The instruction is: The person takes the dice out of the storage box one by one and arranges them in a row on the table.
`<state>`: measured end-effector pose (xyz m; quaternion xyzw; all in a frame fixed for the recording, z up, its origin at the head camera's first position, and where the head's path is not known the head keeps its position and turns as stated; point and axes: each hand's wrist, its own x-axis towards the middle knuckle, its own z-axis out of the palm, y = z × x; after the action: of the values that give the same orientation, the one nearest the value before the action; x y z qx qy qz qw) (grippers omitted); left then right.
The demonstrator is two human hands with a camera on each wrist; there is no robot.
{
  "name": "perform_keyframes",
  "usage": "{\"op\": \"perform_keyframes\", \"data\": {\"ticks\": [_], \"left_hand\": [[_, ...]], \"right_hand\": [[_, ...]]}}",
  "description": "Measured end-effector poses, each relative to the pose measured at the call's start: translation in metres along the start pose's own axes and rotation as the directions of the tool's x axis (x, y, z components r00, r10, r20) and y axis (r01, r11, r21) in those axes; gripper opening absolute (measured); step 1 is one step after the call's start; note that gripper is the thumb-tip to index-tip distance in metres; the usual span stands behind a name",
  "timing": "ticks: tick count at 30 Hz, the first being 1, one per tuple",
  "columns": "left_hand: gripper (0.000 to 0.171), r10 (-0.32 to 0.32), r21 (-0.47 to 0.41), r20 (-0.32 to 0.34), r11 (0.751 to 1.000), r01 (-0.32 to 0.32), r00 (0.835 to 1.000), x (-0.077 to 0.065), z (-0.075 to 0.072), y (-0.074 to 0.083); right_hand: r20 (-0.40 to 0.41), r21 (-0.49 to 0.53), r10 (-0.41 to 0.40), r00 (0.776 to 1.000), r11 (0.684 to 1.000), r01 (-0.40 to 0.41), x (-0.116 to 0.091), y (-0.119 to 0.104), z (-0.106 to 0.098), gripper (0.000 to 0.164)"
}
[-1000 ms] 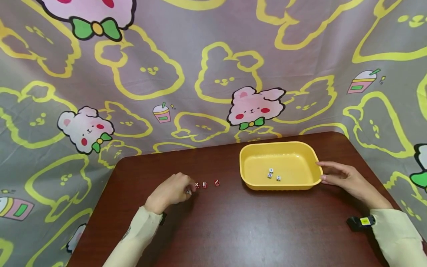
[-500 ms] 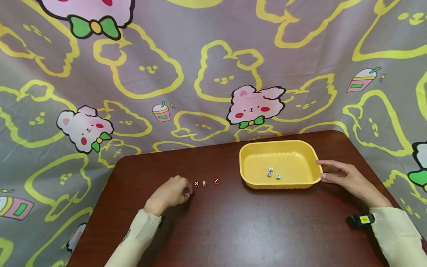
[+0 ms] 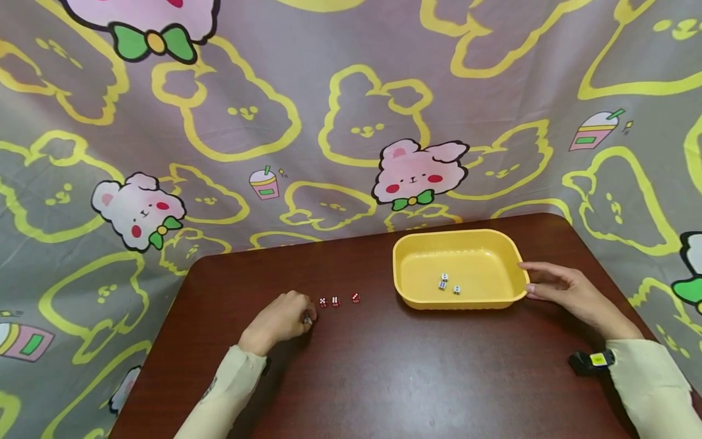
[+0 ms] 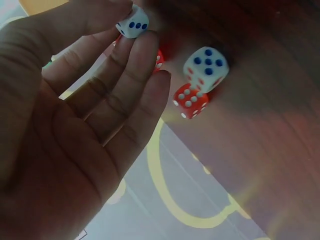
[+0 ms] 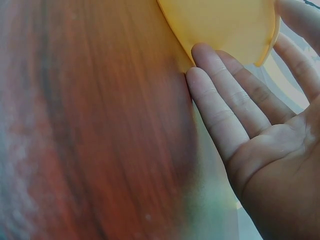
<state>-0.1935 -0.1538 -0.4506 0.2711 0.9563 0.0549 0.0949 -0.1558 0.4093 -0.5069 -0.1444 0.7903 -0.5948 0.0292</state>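
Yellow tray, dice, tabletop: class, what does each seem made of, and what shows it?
Yellow tray: probably moulded plastic, glossy; highlights inside, rounded corners.
Dice: likely smooth plastic; solid red or white bodies, contrasting pips.
Tabletop: semi-gloss wood or wood-look laminate, unclear which; streaky grain, soft glare.

WALL: grey-mauve fabric backdrop (image 3: pixel 307 36) is hanging behind and along both sides, creasing softly | PRINT: yellow animal outlines (image 3: pixel 325 125), pink rabbit faces (image 3: pixel 419 174) and straw-topped drink cups (image 3: pixel 264 185) are repeating across it | FURNITURE: dark reddish-brown wood-grain table (image 3: pixel 340 372) is showing rounded far corners | LIGHT: pale glare (image 3: pixel 471 390) is spreading over its surface
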Motion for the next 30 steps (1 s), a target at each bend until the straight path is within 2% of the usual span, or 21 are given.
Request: {"op": "perform_keyframes", "data": {"ticks": [6,14,30], "left_hand": [[0.013,0.020,0.010,-0.010,1.000,-0.020,1.000,-0.0002,0.0036,-0.0015],[0.015,-0.004,0.018,0.007,1.000,0.004,1.000,-0.0011,0.0039,0.0001],[0.017,0.018,0.047,-0.006,0.999,-0.017,1.000,-0.0033,0.0029,0.0015]], "right_hand": [[-0.007,-0.010,0.008,1.000,1.000,-0.008,0.0005,0.0003,-0.0003,0.050],[-0.009,-0.018,0.017,1.000,1.000,-0.018,-0.0001,-0.0007,-0.0001,0.050],[-0.010,-0.032,0.004,1.000,0.999,-0.005,-0.0005,0.0015,-0.0002,0.049]]}}
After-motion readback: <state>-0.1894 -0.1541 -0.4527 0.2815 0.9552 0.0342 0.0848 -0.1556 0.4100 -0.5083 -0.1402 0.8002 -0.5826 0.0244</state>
